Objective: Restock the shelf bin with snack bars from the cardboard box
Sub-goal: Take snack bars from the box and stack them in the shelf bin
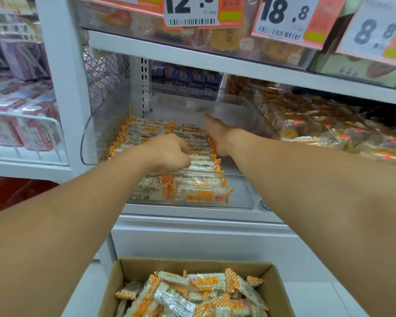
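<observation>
- Clear shelf bin (242, 124) sits at centre; snack bars (192, 136) lie in rows across its left half, more stacked behind its front wall.
- Left hand (169, 154) rests knuckles-up on the rows, fingers curled under; it seems to pinch a bar, though I cannot tell.
- Right hand (215, 136) is straight and flat, edge against the rows' right ends, fingers pointing to 12 o'clock.
- Cardboard box (277, 291) at 6 o'clock, open, holds loose bars.

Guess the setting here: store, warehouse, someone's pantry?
Most likely a retail shop aisle. Big price tags with barcodes hang on the shelf edges, clear shelf bins hold wrapped snack bars, and a cardboard box of the same bars sits below.
</observation>
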`<action>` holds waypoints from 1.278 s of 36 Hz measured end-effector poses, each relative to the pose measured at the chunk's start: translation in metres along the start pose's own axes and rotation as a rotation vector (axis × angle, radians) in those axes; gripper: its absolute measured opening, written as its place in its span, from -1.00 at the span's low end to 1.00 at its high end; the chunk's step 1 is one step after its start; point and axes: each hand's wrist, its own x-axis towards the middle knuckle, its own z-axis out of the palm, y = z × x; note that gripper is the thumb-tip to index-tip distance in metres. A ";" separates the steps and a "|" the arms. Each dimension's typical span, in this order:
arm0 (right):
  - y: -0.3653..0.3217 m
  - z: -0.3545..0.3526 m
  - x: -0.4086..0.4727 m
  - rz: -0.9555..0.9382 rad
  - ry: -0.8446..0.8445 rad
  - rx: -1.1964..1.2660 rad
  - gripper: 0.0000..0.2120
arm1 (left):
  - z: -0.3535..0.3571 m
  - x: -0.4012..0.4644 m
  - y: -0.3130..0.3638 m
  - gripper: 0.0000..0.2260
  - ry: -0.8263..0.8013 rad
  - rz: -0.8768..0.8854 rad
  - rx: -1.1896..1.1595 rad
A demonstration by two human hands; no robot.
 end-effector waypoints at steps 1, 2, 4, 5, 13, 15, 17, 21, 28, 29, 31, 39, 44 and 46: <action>-0.002 0.000 -0.008 -0.012 -0.011 -0.016 -0.47 | 0.000 0.000 0.000 -0.68 0.000 0.002 0.007; -0.006 0.000 -0.017 -0.009 -0.023 -0.026 -0.50 | 0.000 0.000 0.000 -0.68 -0.001 0.004 0.015; -0.008 -0.006 -0.019 0.062 -0.053 -0.004 -0.51 | 0.000 0.000 0.000 -0.68 0.004 0.006 0.020; -0.009 -0.009 -0.019 0.098 -0.058 -0.017 -0.48 | 0.000 0.000 0.000 -0.67 0.012 0.008 0.017; -0.020 -0.020 -0.108 0.327 -0.331 -0.602 -0.18 | 0.000 0.000 -0.001 -0.72 0.137 0.024 -0.024; -0.018 -0.020 -0.115 0.332 -0.429 -0.495 -0.24 | 0.000 -0.003 0.001 -0.72 0.146 0.022 -0.016; -0.018 -0.020 -0.112 0.355 -0.484 -0.394 -0.21 | 0.000 -0.005 0.003 -0.71 0.144 0.016 -0.004; -0.010 -0.025 -0.111 0.415 -0.483 -0.301 -0.09 | 0.001 -0.009 0.007 -0.70 0.158 0.022 -0.001; -0.002 -0.037 -0.127 0.077 -0.107 -0.644 -0.19 | 0.002 -0.017 0.007 -0.83 0.312 0.069 0.086; 0.000 -0.035 -0.129 0.036 -0.126 -0.582 -0.22 | 0.003 -0.019 0.007 -0.83 0.377 0.104 0.125; 0.003 -0.029 -0.135 0.014 -0.234 -0.414 -0.26 | 0.005 -0.027 0.007 -0.83 0.526 0.176 0.191; 0.045 -0.018 -0.184 -0.713 0.676 -0.471 -0.65 | 0.041 -0.092 0.021 -0.79 0.665 0.630 0.357; 0.197 0.014 -0.220 -0.534 0.446 -0.492 -0.87 | 0.122 -0.136 -0.003 -0.78 0.011 0.425 0.573; 0.263 0.024 -0.224 -0.203 0.081 -0.697 -0.66 | 0.156 -0.154 -0.032 -0.68 -0.238 0.172 0.676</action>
